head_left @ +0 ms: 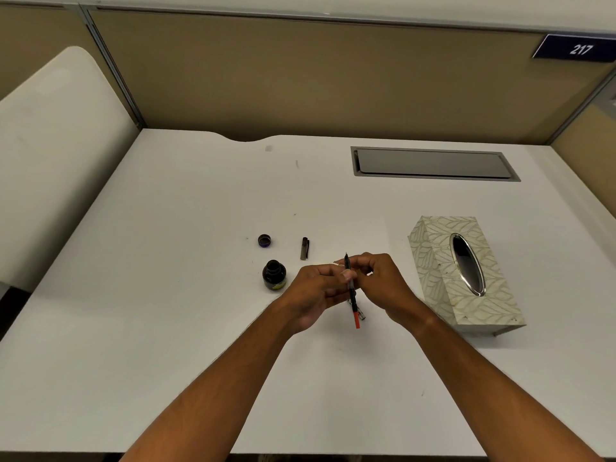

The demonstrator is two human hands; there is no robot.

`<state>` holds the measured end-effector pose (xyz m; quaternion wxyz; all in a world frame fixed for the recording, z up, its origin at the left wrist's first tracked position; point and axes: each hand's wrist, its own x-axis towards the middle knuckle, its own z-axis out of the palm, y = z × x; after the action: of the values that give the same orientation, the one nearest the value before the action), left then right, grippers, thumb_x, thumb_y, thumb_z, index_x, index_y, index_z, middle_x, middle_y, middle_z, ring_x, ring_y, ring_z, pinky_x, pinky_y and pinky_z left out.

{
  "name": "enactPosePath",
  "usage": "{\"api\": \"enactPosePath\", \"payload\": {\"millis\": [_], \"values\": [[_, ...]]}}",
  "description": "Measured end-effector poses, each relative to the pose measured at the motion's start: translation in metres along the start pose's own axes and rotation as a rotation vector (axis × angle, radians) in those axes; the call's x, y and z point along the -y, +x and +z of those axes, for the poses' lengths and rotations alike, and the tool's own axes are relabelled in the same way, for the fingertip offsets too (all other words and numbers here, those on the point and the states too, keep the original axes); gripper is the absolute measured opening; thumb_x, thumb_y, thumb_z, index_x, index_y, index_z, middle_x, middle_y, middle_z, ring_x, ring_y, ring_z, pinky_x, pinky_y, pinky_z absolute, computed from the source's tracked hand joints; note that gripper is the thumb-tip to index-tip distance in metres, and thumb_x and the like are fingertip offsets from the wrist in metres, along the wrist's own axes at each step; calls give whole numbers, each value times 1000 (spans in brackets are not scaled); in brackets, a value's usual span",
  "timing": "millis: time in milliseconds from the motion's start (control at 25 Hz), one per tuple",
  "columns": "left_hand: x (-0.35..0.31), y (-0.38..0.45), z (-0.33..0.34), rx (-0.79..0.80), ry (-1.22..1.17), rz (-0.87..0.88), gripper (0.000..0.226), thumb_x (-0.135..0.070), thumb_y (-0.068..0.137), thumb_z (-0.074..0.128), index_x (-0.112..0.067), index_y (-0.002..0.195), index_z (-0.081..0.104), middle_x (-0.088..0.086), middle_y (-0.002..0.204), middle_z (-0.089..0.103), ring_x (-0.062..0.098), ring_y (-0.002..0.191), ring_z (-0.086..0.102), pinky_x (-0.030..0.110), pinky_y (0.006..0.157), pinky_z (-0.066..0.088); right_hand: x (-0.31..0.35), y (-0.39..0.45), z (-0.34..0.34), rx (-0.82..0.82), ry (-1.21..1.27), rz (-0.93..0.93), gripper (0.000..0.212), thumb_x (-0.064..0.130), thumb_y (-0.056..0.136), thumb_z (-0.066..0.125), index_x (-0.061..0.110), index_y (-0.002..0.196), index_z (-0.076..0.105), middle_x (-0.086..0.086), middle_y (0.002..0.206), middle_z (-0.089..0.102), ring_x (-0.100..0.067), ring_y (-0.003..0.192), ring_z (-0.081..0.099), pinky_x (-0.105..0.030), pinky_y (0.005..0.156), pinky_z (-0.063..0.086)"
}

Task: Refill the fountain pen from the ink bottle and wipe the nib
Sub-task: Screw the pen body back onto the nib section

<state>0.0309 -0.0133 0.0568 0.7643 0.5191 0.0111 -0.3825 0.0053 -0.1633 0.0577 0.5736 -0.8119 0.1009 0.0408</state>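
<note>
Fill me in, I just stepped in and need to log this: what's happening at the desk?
A person holds a fountain pen in both hands, left hand and right hand, above the white desk. The ink bottle stands open beside them, its cap and the pen cap set behind it. A tissue box sits to the right.

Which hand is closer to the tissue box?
The right hand. It is just left of the tissue box; the left hand is farther left, beside the ink bottle.
</note>
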Motion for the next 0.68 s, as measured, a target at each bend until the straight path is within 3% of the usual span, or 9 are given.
{"api": "enactPosePath", "payload": {"millis": [120, 240, 320, 400, 480, 520, 600, 680], "values": [[1, 2, -3, -12, -4, 4, 9, -5, 88, 61, 1, 89, 67, 16, 98, 69, 28, 100, 68, 38, 95, 51, -1, 2, -6, 0, 65, 16, 21, 10, 96, 57, 15, 108, 73, 6, 90, 71, 1, 78, 63, -11, 66, 46], [0, 5, -10, -94, -6, 16, 18, -5, 88, 61, 7, 101, 65, 23, 111, 67, 29, 104, 66, 35, 92, 53, -16, 4, -10, -155, 96, 90, 15, 16, 95, 61, 15, 101, 74, -1, 84, 71, -11, 77, 65, -23, 69, 53], [0, 7, -13, -136, -11, 28, 19, -5, 89, 59, 6, 103, 65, 22, 110, 67, 27, 101, 68, 31, 88, 55, -33, 4, -8, -191, -77, 141, 10, 14, 88, 68, 14, 95, 75, 1, 84, 73, -13, 79, 66, -27, 77, 54], [0, 8, -15, -168, -20, 37, 18, -5, 90, 58, 5, 103, 65, 20, 108, 68, 25, 98, 69, 28, 83, 56, -46, 2, -2, -159, -296, 183, 14, 15, 82, 75, 11, 95, 76, 0, 86, 72, -11, 81, 66, -22, 79, 50], [0, 10, -16, -190, -28, 39, 17, -6, 90, 57, 4, 102, 65, 19, 107, 69, 24, 97, 69, 28, 82, 56, -53, 0, 4, -118, -411, 190, 10, 17, 77, 79, 14, 86, 76, 0, 79, 70, -12, 74, 63, -20, 72, 48], [0, 10, -16, -198, -31, 39, 17, -6, 91, 57, 4, 102, 66, 19, 107, 69, 24, 97, 69, 28, 82, 56, -54, 0, 5, -92, -450, 176, 9, 17, 75, 80, 19, 71, 72, 3, 68, 64, -10, 65, 58, -20, 65, 45], [0, 10, -15, -203, -42, 41, 16, -7, 91, 57, 3, 99, 67, 19, 107, 69, 24, 97, 69, 29, 84, 56, -59, 1, 8, -48, -535, 150, 35, 18, 73, 79, 24, 51, 53, 8, 52, 50, -8, 53, 45, -21, 54, 34], [-1, 10, -15, -204, -50, 40, 15, -7, 91, 57, 2, 98, 67, 18, 106, 70, 24, 97, 70, 30, 84, 56, -63, 3, 10, -45, -598, 148, 26, 19, 75, 78, 19, 56, 60, 6, 55, 54, -10, 56, 49, -22, 53, 32]]}}
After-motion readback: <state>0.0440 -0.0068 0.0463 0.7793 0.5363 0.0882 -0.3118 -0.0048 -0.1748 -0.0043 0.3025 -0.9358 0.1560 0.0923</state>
